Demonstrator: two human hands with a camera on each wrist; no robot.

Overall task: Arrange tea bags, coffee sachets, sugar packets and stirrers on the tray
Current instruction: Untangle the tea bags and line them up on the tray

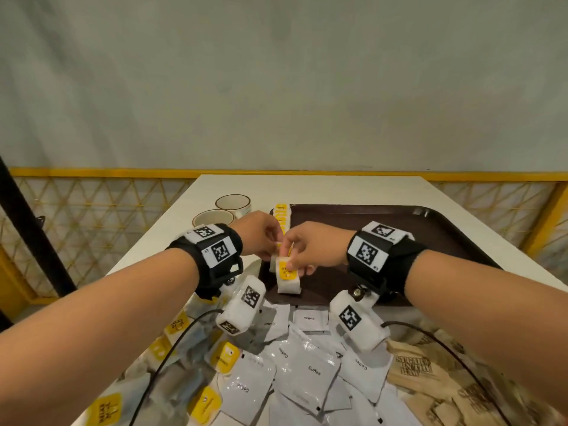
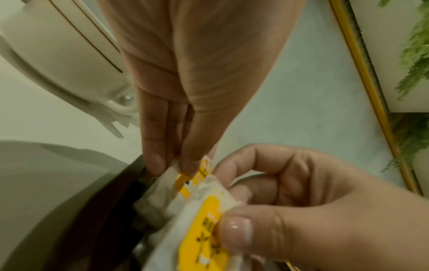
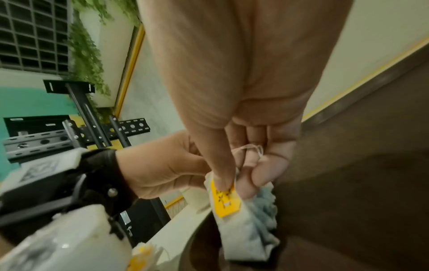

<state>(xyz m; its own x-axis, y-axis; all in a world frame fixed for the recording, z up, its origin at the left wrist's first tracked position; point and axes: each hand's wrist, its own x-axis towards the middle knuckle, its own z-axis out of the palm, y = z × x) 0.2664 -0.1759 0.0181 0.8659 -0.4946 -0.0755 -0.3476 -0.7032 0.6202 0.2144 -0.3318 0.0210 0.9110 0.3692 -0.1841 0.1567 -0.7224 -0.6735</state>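
A dark brown tray (image 1: 399,222) lies on the white table. Both hands meet over its near left corner. My right hand (image 1: 292,265) pinches a white tea bag (image 1: 287,281) by its yellow tag, thumb on the tag (image 3: 224,199) and fingers curled behind the bag (image 3: 246,229). My left hand (image 1: 272,247) pinches the top of a second tea bag (image 2: 162,194) standing just behind the first, its fingers (image 2: 153,161) pointing straight down. More yellow-tagged tea bags (image 1: 282,215) line the tray's left edge.
Two cream cups (image 1: 232,202) stand left of the tray. Nearer me lie a heap of white coffee sachets (image 1: 307,373), loose tea bags (image 1: 226,358) at the left and brown paper packets (image 1: 430,373) at the right. Camera cables run across the heap.
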